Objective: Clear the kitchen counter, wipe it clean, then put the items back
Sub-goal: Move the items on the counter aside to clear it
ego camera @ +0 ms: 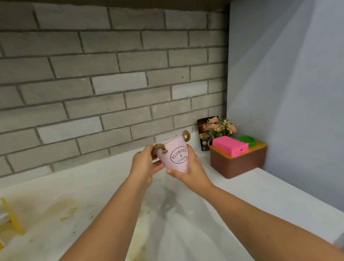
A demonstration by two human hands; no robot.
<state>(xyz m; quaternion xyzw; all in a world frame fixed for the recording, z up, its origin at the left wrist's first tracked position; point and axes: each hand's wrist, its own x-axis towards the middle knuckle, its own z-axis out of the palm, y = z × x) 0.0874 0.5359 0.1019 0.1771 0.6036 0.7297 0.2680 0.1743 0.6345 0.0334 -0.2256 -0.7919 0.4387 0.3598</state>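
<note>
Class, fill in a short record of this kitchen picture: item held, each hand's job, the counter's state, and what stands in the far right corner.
Item held: pink pot, tilted, in the air
Left hand: holds the pot by its rope handle
Right hand: grips the pot's lower part
Counter: white, with brown stains
Far right corner: brown box bearing a pink cloth and a green item; flowers and a dark pouch behind it
Left edge: yellow rack

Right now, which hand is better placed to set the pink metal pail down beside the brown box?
Right, probably. The right hand wraps the pink metal pail near its base, on the side nearer the brown box; the left hand only grips the rope handle at the rim, farther off.
</note>
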